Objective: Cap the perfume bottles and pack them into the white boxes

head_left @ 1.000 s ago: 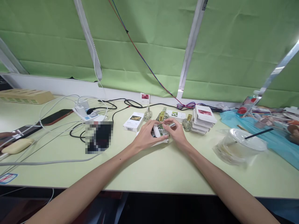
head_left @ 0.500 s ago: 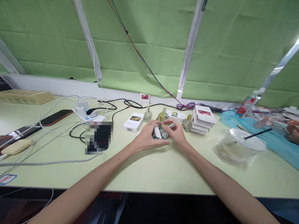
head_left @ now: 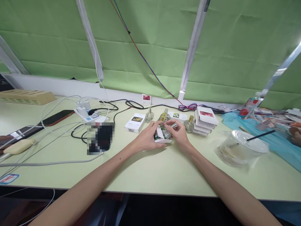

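Head view: left hand (head_left: 147, 139) and right hand (head_left: 179, 134) close together around a small open white cardboard box with a gold-capped glass bottle (head_left: 161, 135) on the pale green table (head_left: 150, 171); since half a second ago, its flap has lifted

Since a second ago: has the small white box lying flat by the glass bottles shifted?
No. The small white box with the dark picture lies just left of the clear glass bottle, as before.

Both arms are bare, with no sleeves on them. The left hand (head_left: 147, 139) and the right hand (head_left: 180, 135) wear no gloves, rings or watch
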`<state>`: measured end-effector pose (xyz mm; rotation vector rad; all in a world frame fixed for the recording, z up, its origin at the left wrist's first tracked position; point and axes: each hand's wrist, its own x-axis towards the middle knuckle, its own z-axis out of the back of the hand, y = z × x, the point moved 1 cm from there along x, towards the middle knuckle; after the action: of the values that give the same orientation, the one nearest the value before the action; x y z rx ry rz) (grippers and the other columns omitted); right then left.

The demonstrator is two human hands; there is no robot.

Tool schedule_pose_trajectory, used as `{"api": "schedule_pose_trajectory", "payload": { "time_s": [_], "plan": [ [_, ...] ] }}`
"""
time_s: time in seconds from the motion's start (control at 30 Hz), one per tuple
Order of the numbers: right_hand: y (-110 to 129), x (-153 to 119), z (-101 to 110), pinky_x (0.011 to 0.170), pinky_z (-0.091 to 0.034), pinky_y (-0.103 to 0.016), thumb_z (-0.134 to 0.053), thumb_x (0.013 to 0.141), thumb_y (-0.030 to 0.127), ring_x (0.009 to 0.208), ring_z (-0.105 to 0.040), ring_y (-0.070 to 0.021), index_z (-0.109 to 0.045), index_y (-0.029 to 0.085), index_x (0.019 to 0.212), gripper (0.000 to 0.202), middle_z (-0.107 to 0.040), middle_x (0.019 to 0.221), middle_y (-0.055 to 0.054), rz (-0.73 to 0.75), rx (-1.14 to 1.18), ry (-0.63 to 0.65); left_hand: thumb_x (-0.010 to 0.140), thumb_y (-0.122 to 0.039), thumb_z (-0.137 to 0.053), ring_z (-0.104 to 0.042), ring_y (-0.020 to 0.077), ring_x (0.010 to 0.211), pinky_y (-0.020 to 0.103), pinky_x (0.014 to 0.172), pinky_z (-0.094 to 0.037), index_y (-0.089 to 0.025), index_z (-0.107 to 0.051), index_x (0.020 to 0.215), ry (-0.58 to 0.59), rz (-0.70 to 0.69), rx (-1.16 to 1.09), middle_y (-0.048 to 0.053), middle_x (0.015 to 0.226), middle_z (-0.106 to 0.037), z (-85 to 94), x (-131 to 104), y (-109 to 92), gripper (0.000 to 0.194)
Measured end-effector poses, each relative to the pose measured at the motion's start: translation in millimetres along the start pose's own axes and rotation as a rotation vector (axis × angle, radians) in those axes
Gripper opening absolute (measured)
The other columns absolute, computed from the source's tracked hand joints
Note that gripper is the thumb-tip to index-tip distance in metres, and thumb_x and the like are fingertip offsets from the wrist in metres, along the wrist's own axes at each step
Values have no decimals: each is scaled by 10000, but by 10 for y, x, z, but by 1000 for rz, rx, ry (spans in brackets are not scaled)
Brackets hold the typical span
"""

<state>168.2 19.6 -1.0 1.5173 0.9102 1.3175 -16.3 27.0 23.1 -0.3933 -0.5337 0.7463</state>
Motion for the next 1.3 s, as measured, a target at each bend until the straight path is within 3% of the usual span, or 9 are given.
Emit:
{"api": "schedule_pose_trajectory", "payload": {
  "time_s": [0.27, 0.47, 0.73, 0.97, 1.1, 1.3],
  "plan": [
    [2, -1, -2, 377, -408, -185, -816, 691, 516, 555, -537, -103, -686, 196, 888, 398, -644, 764, 5, -1, 40, 1, 716, -519, -785, -652, 255, 916, 318, 721, -473, -284, -454, 1381, -6, 31, -27, 34, 1108, -679, 7, 8, -45, 779],
    [-11, 17, -13, 368, -356, -189, -738, 775, 537, 480, -464, -65, -674, 190, 865, 365, -693, 824, -8, -23, 145, 6, 707, -500, -794, -653, 251, 958, 326, 787, -499, -265, -465, 1369, -46, 34, -105, 43, 1140, -686, -29, 6, -50, 776],
    [-8, 7, -11, 345, -324, -205, -647, 838, 572, 466, -476, -76, -717, 199, 934, 391, -719, 886, -28, -53, 216, 26, 696, -456, -808, -671, 254, 992, 347, 840, -530, -259, -516, 1317, -99, 3, -173, 49, 1179, -696, -64, 5, -69, 714],
    [-12, -1, -13, 368, -336, -230, -635, 844, 597, 452, -434, -91, -699, 202, 972, 421, -720, 812, -22, -49, 162, 12, 712, -402, -808, -673, 243, 1034, 347, 882, -536, -267, -537, 1323, -124, -47, -202, 44, 1285, -671, -65, 3, -102, 683],
    [-8, -11, -25, 384, -346, -235, -619, 845, 647, 445, -417, -92, -692, 211, 993, 466, -706, 765, -8, -18, 110, -5, 709, -412, -809, -672, 260, 1033, 367, 886, -535, -267, -542, 1334, -116, -6, -196, 52, 1270, -677, -57, 3, -127, 695],
    [-36, -8, -26, 401, -353, -236, -576, 865, 677, 471, -461, -102, -681, 209, 1018, 504, -726, 819, -28, 18, 29, -38, 709, -429, -805, -645, 275, 1129, 367, 915, -521, -269, -519, 1335, -106, 0, -223, 48, 1358, -641, -61, 7, -128, 707]
  ]
}}
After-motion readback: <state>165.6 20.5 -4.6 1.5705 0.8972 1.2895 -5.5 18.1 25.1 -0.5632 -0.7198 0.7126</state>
